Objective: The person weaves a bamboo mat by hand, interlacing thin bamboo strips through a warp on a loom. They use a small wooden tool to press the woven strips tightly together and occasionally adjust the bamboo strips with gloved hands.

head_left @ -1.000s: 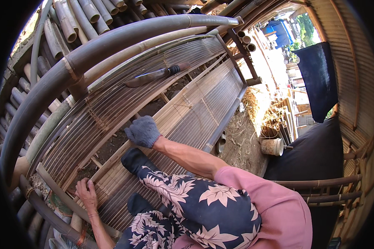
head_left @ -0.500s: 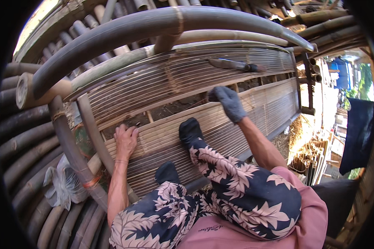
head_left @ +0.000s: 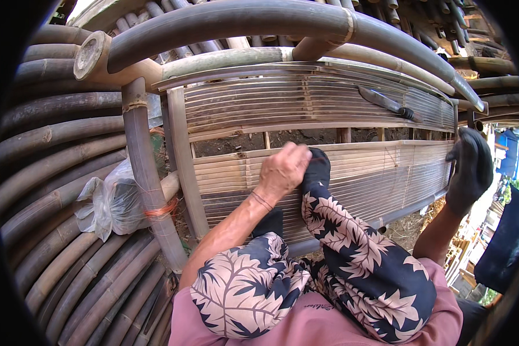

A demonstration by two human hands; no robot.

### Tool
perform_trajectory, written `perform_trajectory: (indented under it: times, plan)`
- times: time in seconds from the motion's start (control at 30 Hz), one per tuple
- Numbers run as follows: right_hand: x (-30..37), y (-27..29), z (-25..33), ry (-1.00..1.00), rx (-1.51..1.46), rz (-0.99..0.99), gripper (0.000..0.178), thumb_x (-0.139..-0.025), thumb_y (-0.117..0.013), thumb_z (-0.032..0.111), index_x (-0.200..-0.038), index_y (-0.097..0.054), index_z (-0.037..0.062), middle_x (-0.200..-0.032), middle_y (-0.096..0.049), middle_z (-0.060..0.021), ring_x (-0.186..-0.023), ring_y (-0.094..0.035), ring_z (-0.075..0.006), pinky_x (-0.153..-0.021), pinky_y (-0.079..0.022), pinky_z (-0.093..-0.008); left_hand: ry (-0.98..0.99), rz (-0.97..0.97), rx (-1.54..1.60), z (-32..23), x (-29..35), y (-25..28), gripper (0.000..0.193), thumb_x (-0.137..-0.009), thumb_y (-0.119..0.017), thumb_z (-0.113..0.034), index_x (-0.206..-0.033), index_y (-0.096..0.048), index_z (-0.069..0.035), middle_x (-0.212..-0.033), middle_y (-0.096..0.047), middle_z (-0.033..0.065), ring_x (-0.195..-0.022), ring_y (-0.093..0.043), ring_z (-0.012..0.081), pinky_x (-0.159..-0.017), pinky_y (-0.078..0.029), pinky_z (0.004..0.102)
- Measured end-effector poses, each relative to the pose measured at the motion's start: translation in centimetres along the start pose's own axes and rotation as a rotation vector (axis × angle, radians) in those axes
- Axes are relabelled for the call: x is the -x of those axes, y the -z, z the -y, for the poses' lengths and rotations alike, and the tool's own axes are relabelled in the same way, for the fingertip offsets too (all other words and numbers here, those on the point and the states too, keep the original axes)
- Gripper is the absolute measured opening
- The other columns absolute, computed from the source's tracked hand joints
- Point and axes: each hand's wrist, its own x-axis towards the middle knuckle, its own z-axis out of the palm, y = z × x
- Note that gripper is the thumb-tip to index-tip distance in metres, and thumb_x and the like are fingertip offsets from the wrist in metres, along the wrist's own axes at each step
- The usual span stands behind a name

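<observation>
1. My bare left grip (head_left: 284, 172), dark-gloved right grip (head_left: 470, 167): cannot tell whether closed.
2. Brown bamboo-slat panel (head_left: 363, 176): near side, beneath my left.
3. Jolting might slide the dark-handled steel knife (head_left: 383, 102), far right.

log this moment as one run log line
left hand: bare, beside dark-covered foot, contact unclear | right hand: gloved, near right end of front slats | knife: on far slats | plastic bag: outside frame

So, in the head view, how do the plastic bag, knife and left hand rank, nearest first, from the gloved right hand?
1. Knife: on slats, upper right.
2. Left hand: near the centre.
3. Plastic bag: far left.
</observation>
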Motion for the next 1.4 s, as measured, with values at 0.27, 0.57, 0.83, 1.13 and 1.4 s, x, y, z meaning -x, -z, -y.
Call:
perform_trajectory:
  times: [0.27,0.57,0.83,1.13,1.4]
  plan:
    - [6.5,-11.8,-13.1,-0.095,0.727,0.509,0.024,-0.091,-0.069,0.029,-0.078,-0.07,0.0094,-0.076,-0.067,-0.0099,-0.07,-0.065,-0.0309,-0.066,-0.052,-0.0436,0.225,0.128,-0.446,10.3,3.8,2.4,0.028,-0.101,-0.05,-0.026,-0.088,-0.066,-0.006,-0.084,-0.063,0.013,-0.085,-0.06,0.0326,-0.086,-0.042,0.0456]
    - [13.5,-29.4,-9.8,-0.25,0.54,1.124,0.031,-0.092,-0.054,0.029,-0.093,-0.076,0.0076,-0.093,-0.072,-0.0199,-0.087,-0.071,-0.0391,-0.078,-0.055,-0.0474,0.374,0.325,-0.396,9.6,2.3,3.4,0.038,-0.102,-0.045,-0.034,-0.092,-0.066,-0.004,-0.09,-0.069,0.0159,-0.088,-0.064,0.0373,-0.083,-0.045,0.0516]
    - [12.4,-34.4,-13.8,-0.117,0.175,1.562,0.035,-0.082,-0.055,0.024,-0.101,-0.074,0.001,-0.103,-0.072,-0.024,-0.095,-0.07,-0.0416,-0.082,-0.054,-0.0479,0.657,0.574,-0.199,10.7,-2.9,0.9,0.036,-0.091,-0.05,-0.026,-0.1,-0.069,0.003,-0.106,-0.068,0.0313,-0.101,-0.065,0.0479,-0.09,-0.051,0.0528]
    - [11.3,-26.9,-6.3,-0.228,0.29,1.059,0.031,-0.086,-0.062,0.027,-0.104,-0.073,0.0037,-0.101,-0.071,-0.0221,-0.091,-0.068,-0.0389,-0.082,-0.053,-0.0477,0.637,0.082,-0.151,8.2,0.4,3.1,0.021,-0.086,-0.069,-0.027,-0.091,-0.078,-0.009,-0.095,-0.066,0.014,-0.1,-0.062,0.0305,-0.092,-0.048,0.0368]
    - [12.9,-24.0,-3.3,0.127,-0.11,0.672,0.026,-0.079,-0.075,0.021,-0.103,-0.073,0.0096,-0.109,-0.067,-0.0114,-0.105,-0.062,-0.0326,-0.089,-0.049,-0.0433,0.678,0.193,0.618,5.5,1.6,6.0,0.02,-0.082,-0.072,-0.022,-0.087,-0.08,-0.005,-0.111,-0.065,0.0141,-0.107,-0.061,0.0261,-0.095,-0.048,0.0359]
